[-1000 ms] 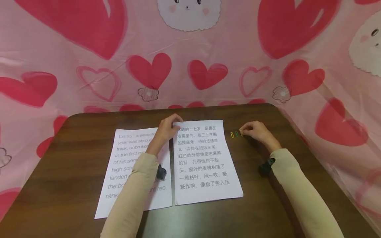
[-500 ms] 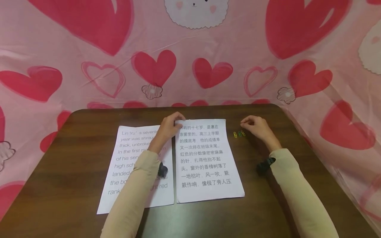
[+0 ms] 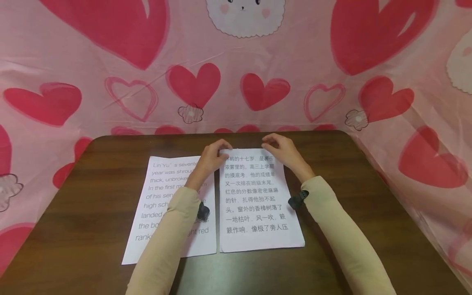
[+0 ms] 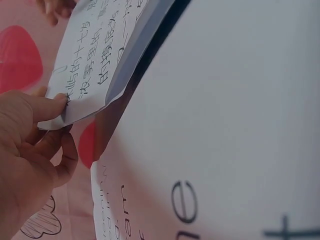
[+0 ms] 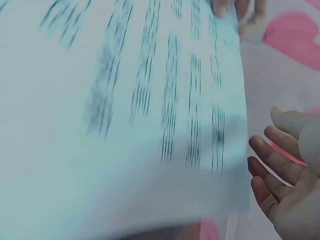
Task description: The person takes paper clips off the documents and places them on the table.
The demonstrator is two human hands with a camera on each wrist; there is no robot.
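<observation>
My left hand (image 3: 213,159) pinches the top left corner of the sheets printed with Chinese text (image 3: 256,242), thumb above and fingers beneath. That corner is lifted in the left wrist view, and a small loop shaped like a paper clip (image 4: 61,69) shows at the top edge. My right hand (image 3: 283,149) hovers at the top right of the same sheets. Its fingers (image 5: 280,152) are spread, relaxed and hold nothing in the right wrist view. The several small coloured paper clips seen earlier to the right are hidden behind the right hand and forearm.
A sheet with English text (image 3: 199,248) lies to the left, partly under the left forearm. Both rest on a dark wooden table (image 3: 85,196). Behind stands a pink cloth (image 3: 228,57) with hearts. Each wrist bears a black device (image 3: 298,200).
My right hand has left the spot by the paper clips and moved left to the Chinese sheets' top right. The left hand keeps its pinch on the corner. The head view has shifted slightly.
</observation>
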